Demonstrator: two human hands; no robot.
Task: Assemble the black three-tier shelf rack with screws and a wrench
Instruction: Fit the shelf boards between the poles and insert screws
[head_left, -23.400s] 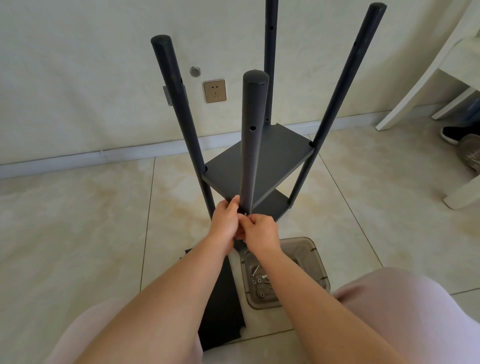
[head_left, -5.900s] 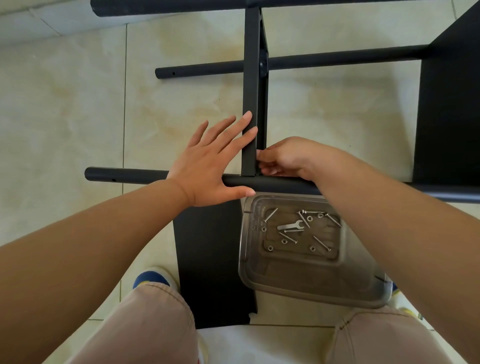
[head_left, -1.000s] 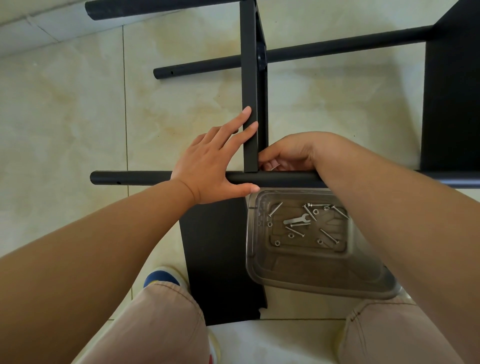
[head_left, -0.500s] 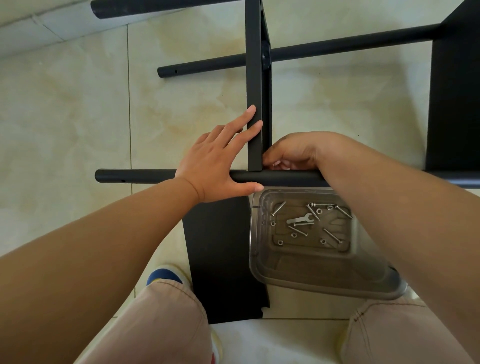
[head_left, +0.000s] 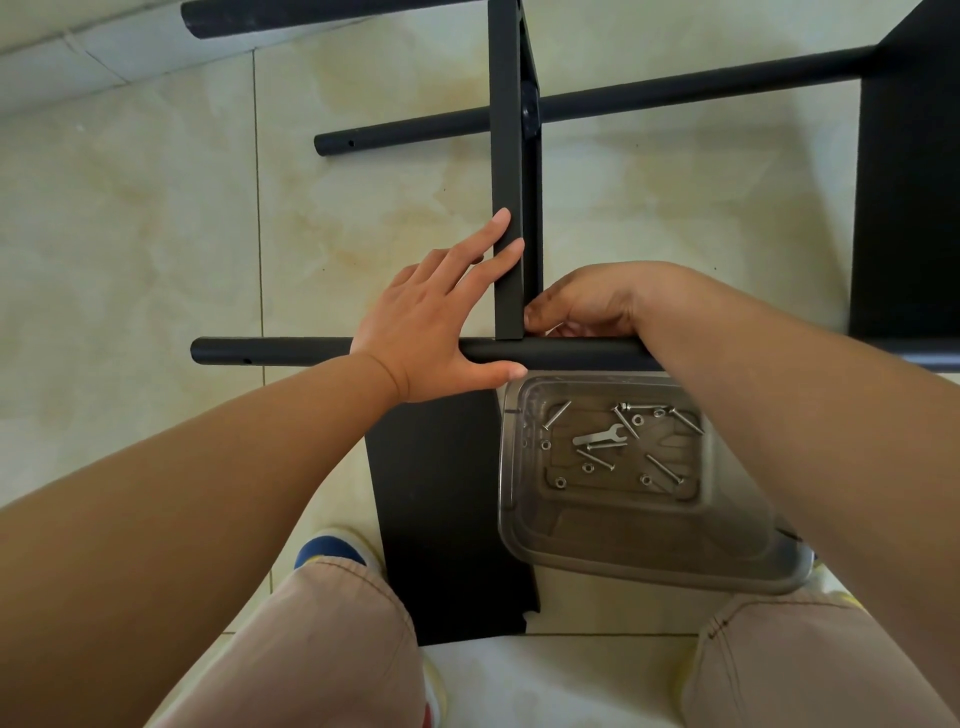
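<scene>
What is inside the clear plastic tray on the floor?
Inside the clear tray: a small wrench, several long screws and nuts. The right forearm hides its right edge.

Black rack (head_left: 506, 171) on side on floor; wrench (head_left: 598, 436), screws (head_left: 664, 468) in tray.

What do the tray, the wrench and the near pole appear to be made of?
Tray: clear plastic, since the floor shows through it. Wrench: bare metal, silvery and shiny. Near pole: probably painted metal tube, matte black with a drilled hole, though uncertain.
</scene>
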